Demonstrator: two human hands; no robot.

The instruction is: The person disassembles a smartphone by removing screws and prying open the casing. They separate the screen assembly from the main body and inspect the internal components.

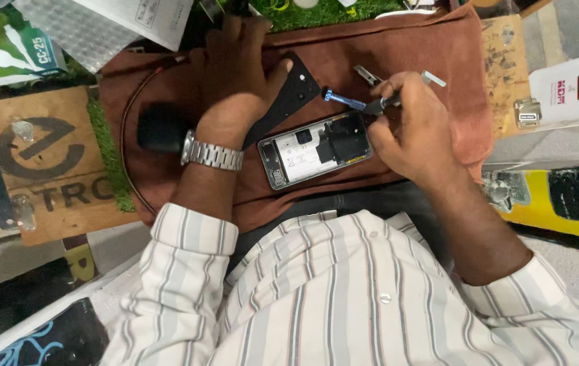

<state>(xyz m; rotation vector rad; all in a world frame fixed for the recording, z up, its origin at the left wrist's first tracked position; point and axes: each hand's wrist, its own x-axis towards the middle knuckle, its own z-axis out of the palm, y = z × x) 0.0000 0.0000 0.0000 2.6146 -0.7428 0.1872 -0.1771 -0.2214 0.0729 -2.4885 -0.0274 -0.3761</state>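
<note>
An opened phone [316, 149] lies back up on a brown cloth [411, 47], its battery and black inner parts exposed. My right hand [415, 132] grips a thin blue-handled screwdriver [345, 101] just above the phone's upper right corner; the tip is hidden under my fingers. My left hand [235, 74], with a metal watch [211, 154] on the wrist, lies flat with fingers apart on the cloth. Its thumb rests on a black back panel [297, 91] lying next to the phone. Metal tweezers [367, 74] lie beyond the screwdriver.
A black round object [159, 127] and a brown cable [125, 135] sit at the cloth's left. A wooden board [45, 156], a green package [5, 47] and bubble wrap [79, 27] lie left. A white box [567, 85] and a small metal part [527, 112] are right.
</note>
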